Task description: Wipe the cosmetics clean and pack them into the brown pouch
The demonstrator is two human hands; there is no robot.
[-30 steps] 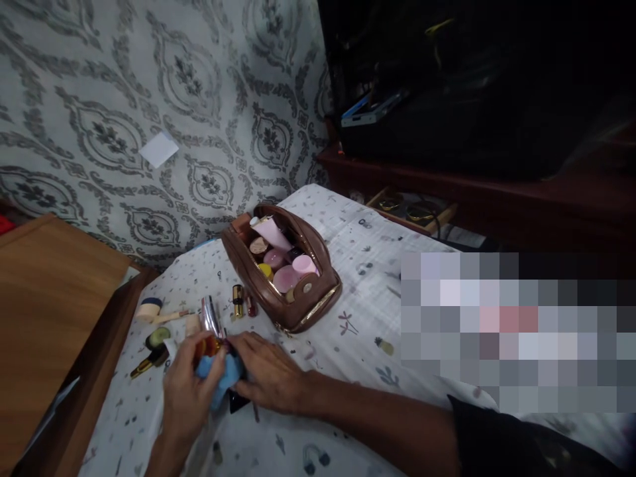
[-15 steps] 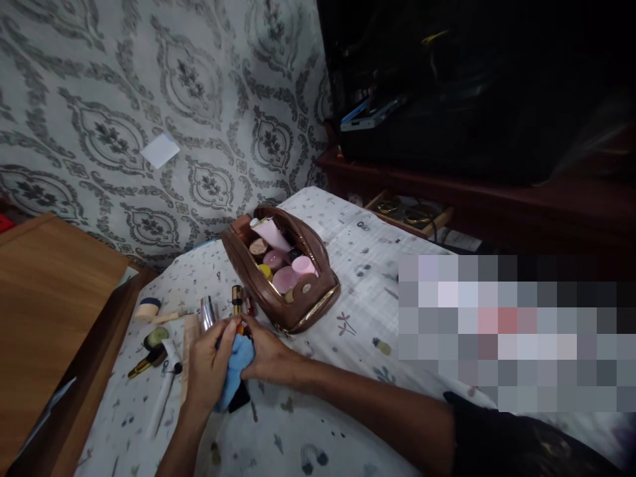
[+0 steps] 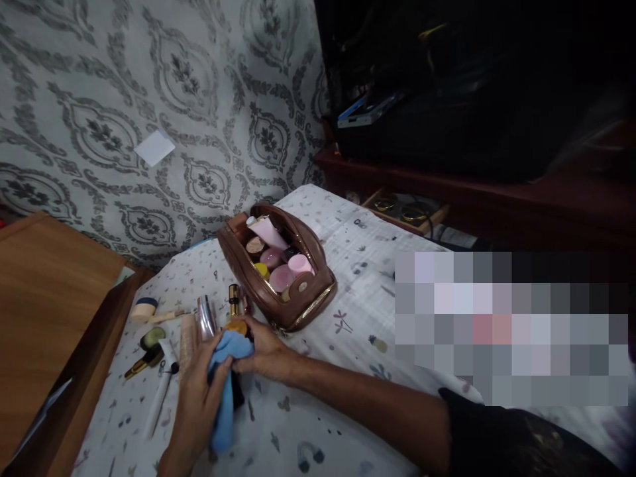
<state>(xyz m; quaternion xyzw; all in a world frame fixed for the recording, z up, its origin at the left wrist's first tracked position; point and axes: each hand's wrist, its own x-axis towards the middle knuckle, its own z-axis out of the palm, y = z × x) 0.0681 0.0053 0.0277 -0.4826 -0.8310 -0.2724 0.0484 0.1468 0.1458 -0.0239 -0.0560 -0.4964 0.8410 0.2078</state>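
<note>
My left hand (image 3: 196,384) is closed on a blue cloth (image 3: 223,414), whose loose end hangs down toward the sheet. Opposite it, my right hand (image 3: 265,354) grips a small container with an orange-yellow round top (image 3: 237,327); the cloth lies against it and covers most of its body. Just beyond the hands stands an open brown cosmetic bag (image 3: 325,281) holding a pink tube (image 3: 271,235) and several pink jars. A silver bottle (image 3: 205,315), a black-and-gold tube (image 3: 234,298) and a beige tube (image 3: 187,344) lie near my fingers. Something black shows partly under the cloth.
Left of the hands, a white stick (image 3: 158,404), a green round item (image 3: 153,338), a black-and-gold tube (image 3: 142,363) and a jar with a dark lid (image 3: 145,308) rest on the patterned sheet (image 3: 348,424). A wooden cabinet (image 3: 54,285) borders the left; a dark red shelf (image 3: 477,205) stands right.
The cloth has shifted over the container, and its end now hangs lower. More of the orange-yellow top shows between my hands. The bag has stayed in place.
</note>
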